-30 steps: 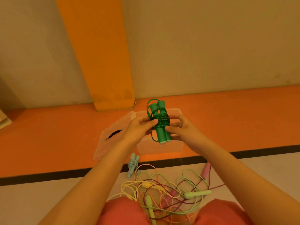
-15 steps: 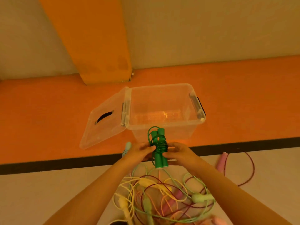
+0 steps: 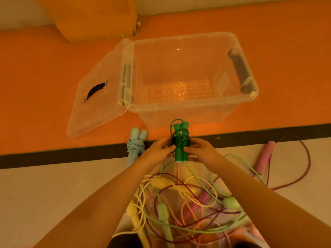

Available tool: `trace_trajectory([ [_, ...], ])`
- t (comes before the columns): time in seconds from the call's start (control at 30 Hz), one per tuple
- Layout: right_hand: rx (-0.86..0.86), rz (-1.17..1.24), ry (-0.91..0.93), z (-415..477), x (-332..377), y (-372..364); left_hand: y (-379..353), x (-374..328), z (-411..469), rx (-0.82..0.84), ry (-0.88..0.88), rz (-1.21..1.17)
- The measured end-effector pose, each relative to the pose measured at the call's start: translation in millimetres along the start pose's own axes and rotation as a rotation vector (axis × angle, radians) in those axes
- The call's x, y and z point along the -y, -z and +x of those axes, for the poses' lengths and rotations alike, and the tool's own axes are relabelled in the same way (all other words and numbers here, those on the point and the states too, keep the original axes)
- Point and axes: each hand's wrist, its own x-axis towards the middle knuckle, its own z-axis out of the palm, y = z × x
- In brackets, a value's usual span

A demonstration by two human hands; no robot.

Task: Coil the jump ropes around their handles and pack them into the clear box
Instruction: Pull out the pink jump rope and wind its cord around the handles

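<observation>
now both hands, left hand [image 3: 158, 149] and right hand [image 3: 201, 150], pinch the coiled green rope [image 3: 180, 140]; next it needs lifting into the clear box [image 3: 188, 106]

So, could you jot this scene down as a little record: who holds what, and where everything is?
Held: green rope, coiled around its handles
Left hand: grips the coil from the left
Right hand: grips it from the right
Box: open, beyond the hands, no ropes inside
Lid: flipped open to the left
Blue rope: coiled, on the floor left of the green rope
Loose ropes: tangled heap on the floor under the arms
</observation>
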Motion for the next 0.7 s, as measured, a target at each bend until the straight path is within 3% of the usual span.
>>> trace_trajectory([
  [0.17,-0.034,-0.026,0.069,5.9,-9.2,3.9,-7.5,5.7,4.5,0.037,-0.030,0.049],
  [0.47,-0.077,-0.135,0.038,-24.0,-11.7,25.1,-22.9,3.5,-18.3,-0.139,0.005,0.250],
  [0.7,-0.189,-0.252,0.077,-44.6,-17.1,68.2,-45.4,-20.2,-24.1,-0.219,-0.109,0.285],
])
